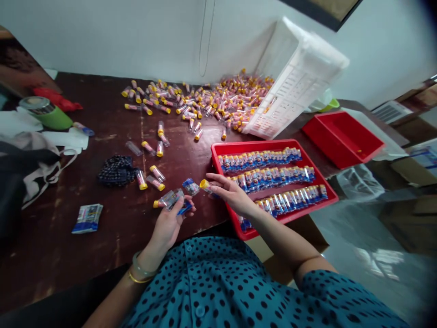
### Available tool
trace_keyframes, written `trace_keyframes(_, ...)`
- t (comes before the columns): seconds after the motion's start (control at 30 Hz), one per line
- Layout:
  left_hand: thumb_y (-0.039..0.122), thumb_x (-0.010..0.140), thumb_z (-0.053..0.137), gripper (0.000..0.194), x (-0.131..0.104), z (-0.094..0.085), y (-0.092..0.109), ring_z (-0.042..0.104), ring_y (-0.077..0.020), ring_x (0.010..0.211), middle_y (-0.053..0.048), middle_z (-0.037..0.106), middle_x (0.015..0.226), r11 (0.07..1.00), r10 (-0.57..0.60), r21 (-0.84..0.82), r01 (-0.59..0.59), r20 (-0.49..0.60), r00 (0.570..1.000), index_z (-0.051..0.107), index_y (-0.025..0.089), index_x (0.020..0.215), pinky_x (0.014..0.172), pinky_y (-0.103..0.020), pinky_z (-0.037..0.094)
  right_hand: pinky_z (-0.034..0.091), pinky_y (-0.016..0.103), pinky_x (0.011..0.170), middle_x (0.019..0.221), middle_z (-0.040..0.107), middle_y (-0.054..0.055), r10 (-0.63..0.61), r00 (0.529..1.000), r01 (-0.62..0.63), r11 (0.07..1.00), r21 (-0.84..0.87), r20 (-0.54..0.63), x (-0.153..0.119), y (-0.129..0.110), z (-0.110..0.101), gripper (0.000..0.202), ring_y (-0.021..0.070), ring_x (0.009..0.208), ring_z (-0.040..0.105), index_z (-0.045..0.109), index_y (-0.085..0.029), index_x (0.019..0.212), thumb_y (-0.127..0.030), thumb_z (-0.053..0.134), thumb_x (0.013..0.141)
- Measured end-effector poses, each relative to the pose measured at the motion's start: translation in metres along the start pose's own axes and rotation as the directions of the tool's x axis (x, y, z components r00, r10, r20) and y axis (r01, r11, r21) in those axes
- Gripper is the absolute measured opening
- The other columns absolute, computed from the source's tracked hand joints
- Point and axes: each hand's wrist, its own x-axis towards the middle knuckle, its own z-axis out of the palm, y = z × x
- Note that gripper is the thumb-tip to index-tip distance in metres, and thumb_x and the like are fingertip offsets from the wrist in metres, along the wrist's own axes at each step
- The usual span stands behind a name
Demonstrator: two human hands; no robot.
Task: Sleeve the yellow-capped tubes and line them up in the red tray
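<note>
My left hand [170, 221] pinches a few clear-and-blue plastic sleeves [171, 197] between thumb and fingers. A yellow cap [157, 204] shows at their far left end; whether its tube is held or lies on the table, I cannot tell. My right hand [234, 193], left of the red tray, has its fingers around a small clear tube with a yellow cap [205, 184]. Between the hands lies another blue-printed sleeve [190, 186]. Rows of yellow-capped tubes with blue sleeves [269, 176] fill parts of the red tray [218, 146].
A heap of yellow-capped tubes [221, 100] spills from a tipped white basket [290, 86]. Loose tubes [157, 173] lie nearer, beside a dark patterned cloth bundle [118, 170]. A packet of sleeves [87, 218], a green cup [48, 114] and a red bin [341, 136] stand around.
</note>
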Motion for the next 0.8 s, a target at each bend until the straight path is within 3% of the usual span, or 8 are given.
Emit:
trace_keyframes(0.17,0.030,0.071,0.084,0.034,-0.002,0.019,-0.012,0.067,-0.0183,0.093,-0.002,0.075,0.098,0.996,0.055,-0.071,-0.052,0.040,0.998,0.074,0.019,0.101,0.087,-0.031,0.053,0.048,0.030,0.102,0.112,0.071,0.000,-0.015,0.999,0.023,0.980,0.198,-0.044,-0.008,0.006,0.021,0.045,0.0154,0.106,0.065,0.064,-0.026,0.124,-0.032,0.075,0.081)
trace_keyframes(0.27,0.029,0.073,0.083,0.039,-0.004,0.028,-0.018,0.063,-0.0222,0.113,-0.003,0.074,0.115,0.987,0.104,-0.130,-0.093,0.078,0.992,0.072,0.023,0.110,0.105,-0.037,0.044,0.045,0.032,0.106,0.117,0.069,0.001,-0.064,0.997,0.074,0.970,0.232,-0.049,-0.008,0.011,0.033,0.044,0.0173,0.112,0.064,0.062,-0.026,0.124,-0.032,0.074,0.082)
trace_keyframes(0.37,0.030,0.073,0.082,0.037,-0.005,0.032,-0.019,0.062,-0.0246,0.117,-0.004,0.074,0.116,0.984,0.143,-0.120,-0.133,0.078,0.987,0.073,0.022,0.107,0.110,-0.040,0.040,0.048,0.035,0.103,0.117,0.068,0.003,-0.102,0.994,0.105,0.980,0.169,-0.023,-0.006,0.017,0.037,0.050,0.0182,0.110,0.064,0.055,-0.026,0.131,-0.032,0.073,0.084)
trace_keyframes(0.47,0.033,0.070,0.084,0.034,-0.006,0.029,-0.015,0.066,-0.0239,0.109,-0.004,0.077,0.107,0.992,0.116,-0.055,-0.114,0.026,0.993,0.075,0.020,0.100,0.105,-0.038,0.044,0.046,0.035,0.104,0.125,0.063,0.005,-0.248,0.969,0.246,0.966,-0.086,-0.013,-0.006,0.016,0.031,0.051,0.0192,0.116,0.060,0.053,-0.026,0.132,-0.031,0.072,0.085)
trace_keyframes(0.57,0.033,0.068,0.086,0.034,-0.007,0.025,-0.010,0.070,-0.0225,0.094,-0.004,0.078,0.097,0.999,0.046,-0.004,-0.046,0.056,0.997,0.076,0.018,0.096,0.088,-0.035,0.054,0.044,0.034,0.106,0.124,0.061,0.006,-0.339,0.939,0.342,0.885,-0.317,0.066,-0.006,0.007,0.019,0.037,0.0194,0.117,0.057,0.059,-0.022,0.119,-0.032,0.072,0.086)
trace_keyframes(0.7,0.032,0.071,0.083,0.029,-0.010,0.025,-0.010,0.069,-0.0195,0.072,-0.004,0.076,0.087,1.000,-0.016,0.011,0.014,0.136,0.991,0.075,0.016,0.094,0.059,-0.029,0.054,0.051,0.034,0.096,0.108,0.066,0.005,-0.250,0.946,0.314,0.861,-0.399,0.204,-0.005,-0.007,0.007,0.031,0.0192,0.102,0.063,0.062,-0.018,0.107,-0.037,0.073,0.084)
trace_keyframes(0.8,0.033,0.072,0.081,0.027,-0.011,0.028,-0.010,0.067,-0.0187,0.065,-0.004,0.074,0.078,0.999,-0.046,0.004,0.046,0.158,0.986,0.074,0.014,0.091,0.055,-0.028,0.053,0.055,0.035,0.088,0.101,0.068,0.005,-0.192,0.960,0.261,0.881,-0.395,0.206,-0.005,-0.011,0.006,0.029,0.0201,0.095,0.065,0.064,-0.019,0.101,-0.040,0.073,0.084)
